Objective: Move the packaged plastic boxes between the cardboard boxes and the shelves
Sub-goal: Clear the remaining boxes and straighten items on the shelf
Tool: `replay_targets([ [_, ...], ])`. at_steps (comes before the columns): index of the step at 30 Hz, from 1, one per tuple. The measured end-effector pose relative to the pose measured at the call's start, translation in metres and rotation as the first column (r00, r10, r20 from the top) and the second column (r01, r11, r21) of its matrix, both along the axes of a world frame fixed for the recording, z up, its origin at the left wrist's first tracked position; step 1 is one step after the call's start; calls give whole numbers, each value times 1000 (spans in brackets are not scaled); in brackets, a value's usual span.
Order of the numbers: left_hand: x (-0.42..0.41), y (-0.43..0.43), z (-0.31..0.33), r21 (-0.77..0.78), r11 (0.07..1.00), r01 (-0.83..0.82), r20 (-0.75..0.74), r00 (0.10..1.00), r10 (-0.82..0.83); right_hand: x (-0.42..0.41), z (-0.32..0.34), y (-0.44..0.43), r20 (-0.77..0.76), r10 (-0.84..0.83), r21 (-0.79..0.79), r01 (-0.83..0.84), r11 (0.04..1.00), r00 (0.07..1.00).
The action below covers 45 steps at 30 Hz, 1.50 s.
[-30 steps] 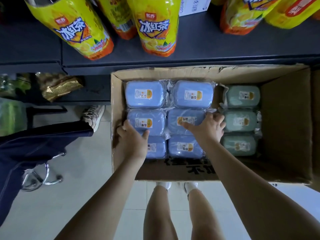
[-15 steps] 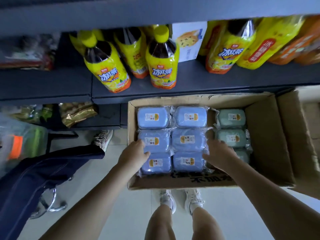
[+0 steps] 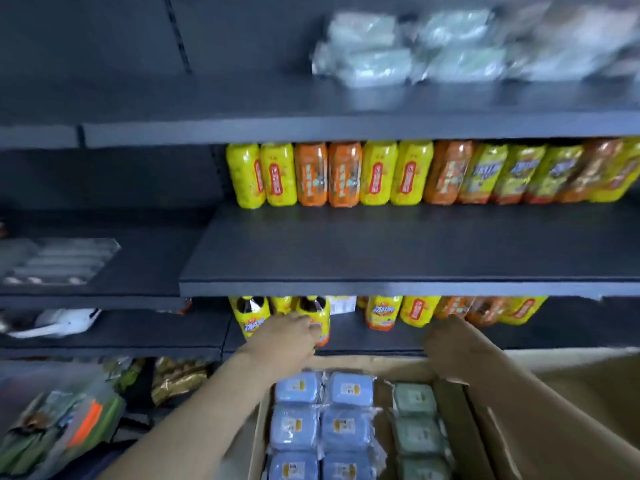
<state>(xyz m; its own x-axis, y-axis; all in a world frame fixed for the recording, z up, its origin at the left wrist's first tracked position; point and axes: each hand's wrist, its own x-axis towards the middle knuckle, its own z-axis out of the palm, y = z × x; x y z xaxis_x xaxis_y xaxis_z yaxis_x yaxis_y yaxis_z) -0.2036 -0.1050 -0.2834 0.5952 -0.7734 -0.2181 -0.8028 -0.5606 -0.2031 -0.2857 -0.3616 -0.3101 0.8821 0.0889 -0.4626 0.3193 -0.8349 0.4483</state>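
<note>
Dark shelves [image 3: 398, 251] fill the view from nine o'clock to three o'clock, the middle board bare at its front with yellow and orange bottles [image 3: 346, 174] along its back. At one o'clock, on the top shelf, lie blurred wrapped packs [image 3: 408, 53]. An open cardboard box [image 3: 453, 427] sits at six o'clock, holding wrapped blue boxes [image 3: 322, 417] in two columns and green boxes [image 3: 415, 424] just beside them toward three o'clock. The left hand [image 3: 287, 337] is raised above the carton's far edge, fingers loosely together, holding nothing. The right hand [image 3: 450, 344] is blurred; I cannot tell its pose.
</note>
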Motion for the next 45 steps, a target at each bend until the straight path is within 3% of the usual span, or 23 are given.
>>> replay_targets([
  [7,-58,-65,147,-116,990,85,311,949,-45,-45,164,-51,363,-120,191,52,980,924],
  [11,-92,-95,229,-287,952,107,380,925,11,-81,246,-75,512,-173,260,41,965,841],
  [16,-116,-114,302,-301,950,79,501,861,87,-101,333,-94,623,-187,236,45,971,760],
  [20,-120,-126,343,-396,918,26,485,855,184,-100,382,-96,700,-223,328,-29,944,678],
  [29,-66,-133,386,-377,926,17,468,866,174,-50,410,-105,703,-279,370,-2,929,655],
  [34,-7,-131,402,-463,886,30,409,894,183,0,421,-108,676,-331,379,74,922,659],
  [40,75,-141,398,-511,859,23,367,910,195,65,430,-108,713,-404,524,-53,850,573],
  [45,133,-154,361,-488,870,-70,285,929,235,111,409,-127,690,-353,407,64,911,632],
])
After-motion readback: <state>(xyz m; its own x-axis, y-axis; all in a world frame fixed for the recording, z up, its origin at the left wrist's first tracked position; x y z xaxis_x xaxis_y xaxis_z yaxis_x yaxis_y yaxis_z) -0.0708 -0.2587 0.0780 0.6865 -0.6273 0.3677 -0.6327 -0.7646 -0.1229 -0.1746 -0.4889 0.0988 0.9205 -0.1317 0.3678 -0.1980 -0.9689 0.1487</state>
